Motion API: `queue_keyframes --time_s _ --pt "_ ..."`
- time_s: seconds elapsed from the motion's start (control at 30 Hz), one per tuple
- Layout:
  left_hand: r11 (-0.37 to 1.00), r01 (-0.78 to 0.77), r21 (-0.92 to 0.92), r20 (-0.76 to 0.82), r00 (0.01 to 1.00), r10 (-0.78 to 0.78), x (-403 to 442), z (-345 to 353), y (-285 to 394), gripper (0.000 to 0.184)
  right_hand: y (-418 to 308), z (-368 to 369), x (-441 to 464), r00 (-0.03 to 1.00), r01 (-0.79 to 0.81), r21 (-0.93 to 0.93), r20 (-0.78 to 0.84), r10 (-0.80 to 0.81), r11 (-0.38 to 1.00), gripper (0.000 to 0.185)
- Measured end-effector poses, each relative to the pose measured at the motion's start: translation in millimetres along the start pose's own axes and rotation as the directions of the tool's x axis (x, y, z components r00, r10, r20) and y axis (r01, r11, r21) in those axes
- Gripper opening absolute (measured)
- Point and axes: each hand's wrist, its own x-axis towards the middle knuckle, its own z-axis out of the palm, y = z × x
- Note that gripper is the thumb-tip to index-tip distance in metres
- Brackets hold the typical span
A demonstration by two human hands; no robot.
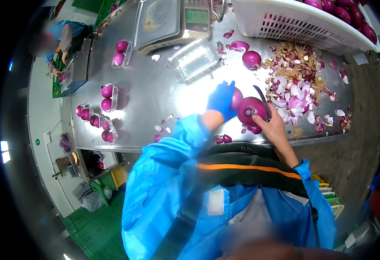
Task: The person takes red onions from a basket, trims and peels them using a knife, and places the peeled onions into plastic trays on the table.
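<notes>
My left hand (221,100), in a blue glove, is curved around a red onion (237,98); part of that onion is hidden. My bare right hand (274,126) grips a larger red onion (250,111), its stem end facing me, and also a knife. The knife's dark curved blade (260,93) points up past the onion, and its handle is mostly covered by my fingers. Just under this onion another red onion (254,129) shows in part. Ahead of my hands a whole red onion (251,60) lies on the steel table (151,97).
Peeled skins (294,97) and dry roots (291,54) are heaped at the right. A white crate (302,26) of onions stands behind them. A clear plastic tray (194,60) lies near a scale (168,21). Packed onions (107,97) sit at left. A co-worker (66,37) is at far left.
</notes>
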Motion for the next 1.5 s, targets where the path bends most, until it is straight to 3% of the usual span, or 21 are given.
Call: queue_keyframes --time_s 0.03,0.07,0.2,0.3,0.37,0.43,0.47,0.5,0.53,0.57,0.67,0.73,0.77,0.87,1.0,1.1,1.2,1.3,1.37,1.4,1.5 --pt "0.998 -0.045 -0.039 -0.088 0.995 0.042 -4 9 -7 0.033 -3 -2 0 1.000 -0.003 0.005 0.013 0.003 1.000 0.060" --pt "0.995 -0.067 -0.073 -0.104 0.993 0.059 -9 16 -20 0.036 -7 -3 0 1.000 -0.005 0.011 0.026 0.005 1.000 0.061" --pt "0.996 -0.075 0.046 -0.101 0.992 0.079 -25 -14 -23 0.064 -16 -1 1 1.000 -0.011 -0.094 -0.023 0.009 0.995 0.060" --pt "0.998 0.062 0.023 -0.029 0.998 -0.061 -31 -23 -34 0.048 -28 7 3 0.999 -0.017 -0.303 -0.037 0.006 0.953 0.060" --pt "0.973 0.148 -0.178 -0.041 0.987 -0.157 -40 -33 -36 0.045 -35 10 12 1.000 -0.017 -0.440 -0.009 0.015 0.898 0.061" --pt "0.932 0.217 -0.289 -0.110 0.960 -0.257 -43 -25 -44 0.047 -44 2 14 0.997 -0.066 -0.410 0.016 0.079 0.910 0.062" --pt "0.831 0.290 -0.475 -0.064 0.930 -0.361 -42 -18 -46 0.047 -46 -1 13 0.993 -0.088 -0.400 0.037 0.112 0.912 0.062" --pt "0.687 0.349 -0.637 0.001 0.892 -0.452 -37 -15 -43 0.048 -34 -2 12 0.998 -0.059 -0.268 0.002 0.062 0.962 0.061" --pt "0.511 0.385 -0.768 0.079 0.850 -0.521 -31 -16 -44 0.049 -12 2 15 0.992 0.062 -0.197 -0.094 -0.082 0.978 0.059" --pt "0.502 0.486 -0.716 0.224 0.840 -0.494 -24 -27 -45 0.054 7 4 20 0.994 0.053 -0.133 -0.091 -0.066 0.990 0.057" --pt "0.576 0.449 -0.683 0.200 0.873 -0.444 -6 -2 -66 0.066 33 9 31 0.999 -0.024 0.075 0.031 0.021 0.997 0.055" --pt "0.750 0.350 -0.562 0.115 0.930 -0.348 -2 -12 -53 0.081 31 7 37 0.994 -0.069 0.130 0.087 0.058 0.989 0.055" --pt "0.821 0.299 -0.487 0.086 0.951 -0.296 -4 -19 -44 0.088 29 6 37 0.994 -0.083 0.117 0.087 0.073 0.990 0.055" --pt "0.962 0.270 -0.036 0.238 0.937 -0.254 -9 -46 -14 0.103 26 9 33 0.988 -0.134 0.110 0.096 0.124 0.985 0.055" --pt "0.955 0.222 -0.195 0.100 0.973 -0.206 -18 -19 -35 0.101 31 12 34 0.990 -0.127 0.123 0.084 0.117 0.984 0.056" --pt "0.789 0.259 -0.556 0.093 0.964 -0.251 -22 -5 -56 0.097 2 12 24 0.998 -0.052 -0.020 0.029 0.053 0.998 0.054" --pt "0.189 0.432 -0.882 0.347 0.866 -0.359 -30 -17 -55 0.090 7 15 27 0.994 -0.100 0.026 0.038 0.099 0.995 0.056" --pt "0.500 0.252 -0.829 0.082 0.938 -0.337 -33 0 -52 0.082 13 16 30 0.993 -0.116 0.055 0.035 0.114 0.992 0.057" --pt "0.851 0.241 -0.467 -0.090 0.944 -0.317 -31 6 -43 0.077 16 18 32 0.996 -0.084 0.053 0.039 0.082 0.995 0.058" --pt "0.944 0.236 -0.231 -0.165 0.947 -0.277 -30 6 -39 0.075 14 18 31 0.997 -0.062 0.022 0.035 0.061 0.998 0.059" --pt "0.992 -0.017 -0.129 -0.191 0.982 -0.008 -26 -38 -13 0.079 -4 15 27 1.000 0.000 -0.112 0.005 0.001 0.994 0.060"
